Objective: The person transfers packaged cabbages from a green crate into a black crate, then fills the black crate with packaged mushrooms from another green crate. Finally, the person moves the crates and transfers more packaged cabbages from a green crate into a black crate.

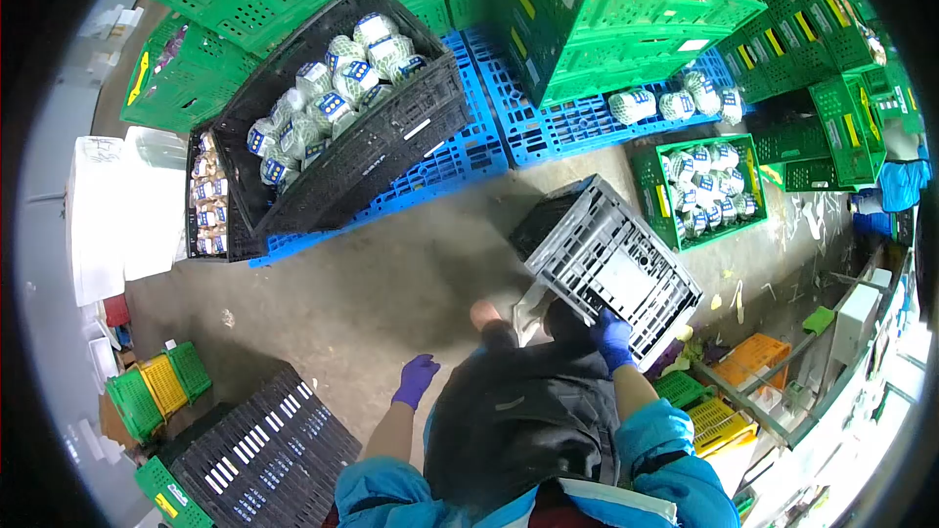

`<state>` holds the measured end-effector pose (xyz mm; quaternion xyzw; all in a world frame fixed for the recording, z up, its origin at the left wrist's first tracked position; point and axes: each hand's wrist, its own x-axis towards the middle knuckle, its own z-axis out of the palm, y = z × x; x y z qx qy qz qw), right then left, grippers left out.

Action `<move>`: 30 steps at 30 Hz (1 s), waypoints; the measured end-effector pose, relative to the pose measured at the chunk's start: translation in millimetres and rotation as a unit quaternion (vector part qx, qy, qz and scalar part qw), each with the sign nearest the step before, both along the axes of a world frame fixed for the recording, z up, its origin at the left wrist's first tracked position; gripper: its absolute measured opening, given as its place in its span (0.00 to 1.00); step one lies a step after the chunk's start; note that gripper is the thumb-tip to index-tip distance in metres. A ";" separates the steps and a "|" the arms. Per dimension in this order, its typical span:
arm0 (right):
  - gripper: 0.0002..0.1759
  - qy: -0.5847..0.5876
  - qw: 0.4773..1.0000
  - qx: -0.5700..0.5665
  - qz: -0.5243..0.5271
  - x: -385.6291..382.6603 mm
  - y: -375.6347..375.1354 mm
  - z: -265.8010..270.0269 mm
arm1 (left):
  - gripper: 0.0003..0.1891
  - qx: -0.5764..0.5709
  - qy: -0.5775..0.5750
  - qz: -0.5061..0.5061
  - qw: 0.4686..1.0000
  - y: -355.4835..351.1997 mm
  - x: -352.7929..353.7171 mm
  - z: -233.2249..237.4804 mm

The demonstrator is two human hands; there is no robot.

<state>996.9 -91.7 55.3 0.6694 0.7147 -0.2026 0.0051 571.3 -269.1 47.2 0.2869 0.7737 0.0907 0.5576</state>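
Observation:
My right hand, in a purple glove, grips the near edge of a black plastic crate with a lattice side that looks pale grey in the light. The crate is tilted in front of my right leg, and its inside is hidden from me. Out over the bare floor on the other side, my left hand hangs with nothing in it, its gloved fingers loosely apart. To the right of the crate, a green crate holds several netted packs of white bulbs with blue labels.
At upper left, a large black crate of netted packs rests on a blue pallet. Green crates are stacked at the back. Folded black crates stand at lower left. A metal rack with coloured crates runs along the right.

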 end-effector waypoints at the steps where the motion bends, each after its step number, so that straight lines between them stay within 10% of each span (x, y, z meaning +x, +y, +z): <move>1: 0.09 -0.005 1.000 0.000 -0.007 -2.4 1.5 2.5 | 0.24 0.001 0.003 0.003 1.000 10.6 6.8 8.5; 8: 0.16 -0.001 0.996 -0.084 0.019 -6.5 1.8 28.1 | 0.25 -0.010 -0.008 0.038 0.999 25.7 39.3 6.9; 11: 0.10 -0.049 0.984 -0.170 0.021 -10.5 24.7 33.2 | 0.23 0.035 0.048 -0.131 0.990 52.3 59.3 6.1; 19: 0.17 -0.105 0.970 -0.210 -0.056 -17.3 24.4 19.2 | 0.19 0.088 -0.089 0.047 0.991 77.5 23.2 40.5; 30: 0.19 -0.096 0.962 -0.256 0.002 -44.7 50.2 48.0 | 0.22 0.042 0.099 0.040 0.993 15.0 -64.6 23.7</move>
